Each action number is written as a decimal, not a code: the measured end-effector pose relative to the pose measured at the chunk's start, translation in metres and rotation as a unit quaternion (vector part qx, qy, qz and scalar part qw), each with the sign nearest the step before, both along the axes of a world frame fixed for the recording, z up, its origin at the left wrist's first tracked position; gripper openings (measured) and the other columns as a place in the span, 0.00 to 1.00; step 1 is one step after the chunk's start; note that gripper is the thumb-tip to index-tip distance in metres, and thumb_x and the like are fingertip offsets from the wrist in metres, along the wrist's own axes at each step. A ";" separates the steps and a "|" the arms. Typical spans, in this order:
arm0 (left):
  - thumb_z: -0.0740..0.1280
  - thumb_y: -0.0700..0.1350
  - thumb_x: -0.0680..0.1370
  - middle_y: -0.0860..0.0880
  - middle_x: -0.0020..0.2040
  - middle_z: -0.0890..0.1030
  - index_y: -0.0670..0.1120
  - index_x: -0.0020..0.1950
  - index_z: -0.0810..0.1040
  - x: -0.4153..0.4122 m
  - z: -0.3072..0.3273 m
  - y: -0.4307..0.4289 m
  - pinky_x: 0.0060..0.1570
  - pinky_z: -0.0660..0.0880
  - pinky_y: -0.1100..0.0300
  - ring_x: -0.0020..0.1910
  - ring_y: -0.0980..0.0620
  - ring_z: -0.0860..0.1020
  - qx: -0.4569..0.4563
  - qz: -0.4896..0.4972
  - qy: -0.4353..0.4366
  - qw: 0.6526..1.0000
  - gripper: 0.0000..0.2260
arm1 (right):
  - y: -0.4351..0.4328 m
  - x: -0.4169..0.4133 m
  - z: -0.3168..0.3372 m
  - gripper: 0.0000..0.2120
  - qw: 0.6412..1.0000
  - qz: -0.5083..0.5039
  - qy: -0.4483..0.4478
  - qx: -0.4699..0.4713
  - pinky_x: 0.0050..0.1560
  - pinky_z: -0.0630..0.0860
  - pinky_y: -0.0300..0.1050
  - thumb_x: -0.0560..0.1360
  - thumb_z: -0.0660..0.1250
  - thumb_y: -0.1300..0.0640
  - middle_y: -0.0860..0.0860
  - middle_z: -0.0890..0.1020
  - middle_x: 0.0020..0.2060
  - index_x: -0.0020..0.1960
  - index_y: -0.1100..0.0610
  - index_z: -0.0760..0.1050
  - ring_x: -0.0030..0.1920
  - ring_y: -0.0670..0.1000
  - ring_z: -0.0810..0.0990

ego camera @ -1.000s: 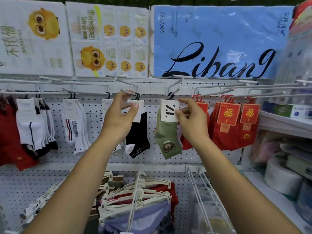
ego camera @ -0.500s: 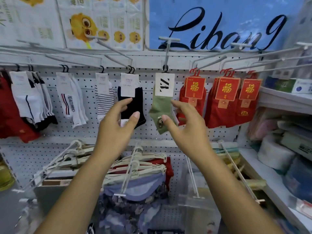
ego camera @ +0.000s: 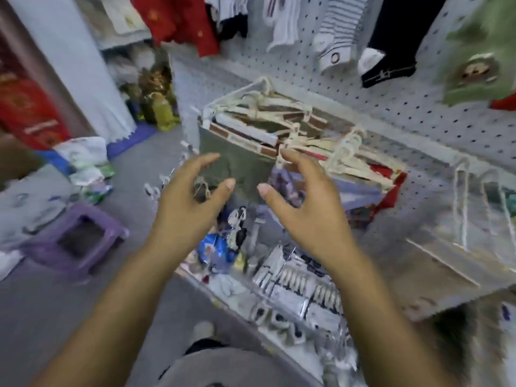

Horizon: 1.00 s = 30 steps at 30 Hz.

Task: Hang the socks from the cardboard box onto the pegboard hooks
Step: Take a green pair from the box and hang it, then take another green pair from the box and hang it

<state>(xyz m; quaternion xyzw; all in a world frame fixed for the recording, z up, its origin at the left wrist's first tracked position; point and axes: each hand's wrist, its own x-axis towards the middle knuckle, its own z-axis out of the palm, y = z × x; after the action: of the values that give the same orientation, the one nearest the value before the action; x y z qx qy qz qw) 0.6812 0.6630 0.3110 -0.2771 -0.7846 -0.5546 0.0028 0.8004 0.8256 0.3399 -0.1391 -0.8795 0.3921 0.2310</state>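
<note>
blurred head-camera view, tilted down along a shop display. both arms reach forward, bare. the left hand and the right hand hover side by side, a small gap between them, near the middle of the scene. each has its fingers loosely curled and spread from the thumb, and neither holds or touches anything.

far above them, socks hang on a white pegboard. each sock's long axis runs down the board, top edge cut off by the frame, foot end lowest. from right to left: a green sock with a small bear face, a black sock with a white patch at the foot, a striped sock, then white socks and red garments.

just beyond the hands, a bundle of cream plastic hangers carrying folded clothes juts out from the board. at near left a purple stool stands on the grey floor. small packaged goods below the hands are too blurred to tell.
</note>
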 end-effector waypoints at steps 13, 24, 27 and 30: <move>0.74 0.46 0.77 0.49 0.67 0.77 0.43 0.69 0.77 0.008 -0.118 -0.218 0.67 0.60 0.71 0.68 0.52 0.73 -0.210 0.142 -0.144 0.957 0.21 | -0.148 -0.054 -0.143 0.22 0.952 0.205 -0.219 -0.055 0.60 0.68 0.36 0.76 0.73 0.52 0.38 0.73 0.61 0.67 0.45 0.71 0.62 0.42 0.72; 0.70 0.55 0.79 0.50 0.74 0.73 0.51 0.75 0.72 -0.140 -0.131 -0.377 0.71 0.66 0.48 0.74 0.47 0.69 -0.327 0.197 -0.119 0.917 0.25 | -0.271 -0.240 -0.175 0.23 0.938 0.255 -0.231 -0.044 0.67 0.73 0.51 0.75 0.75 0.53 0.49 0.77 0.63 0.67 0.54 0.75 0.64 0.50 0.76; 0.69 0.56 0.79 0.51 0.75 0.72 0.51 0.76 0.71 -0.166 -0.145 -0.401 0.70 0.64 0.51 0.74 0.48 0.67 -0.361 0.204 -0.137 0.900 0.26 | -0.297 -0.293 -0.182 0.23 0.927 0.293 -0.233 -0.012 0.68 0.72 0.53 0.74 0.76 0.56 0.52 0.78 0.64 0.67 0.58 0.76 0.66 0.53 0.75; 0.69 0.56 0.79 0.50 0.75 0.72 0.50 0.76 0.70 -0.179 -0.164 -0.410 0.70 0.63 0.51 0.74 0.47 0.67 -0.358 0.209 -0.188 0.890 0.27 | -0.306 -0.338 -0.196 0.24 0.907 0.330 -0.260 0.028 0.70 0.69 0.52 0.75 0.75 0.55 0.53 0.77 0.67 0.69 0.58 0.75 0.69 0.54 0.73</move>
<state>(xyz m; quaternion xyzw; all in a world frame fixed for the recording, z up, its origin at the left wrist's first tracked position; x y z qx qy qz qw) 0.5018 0.2533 0.1466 0.0205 -0.9557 -0.2642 -0.1282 0.4626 0.5192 0.1441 0.0691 -0.9147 0.3710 -0.1444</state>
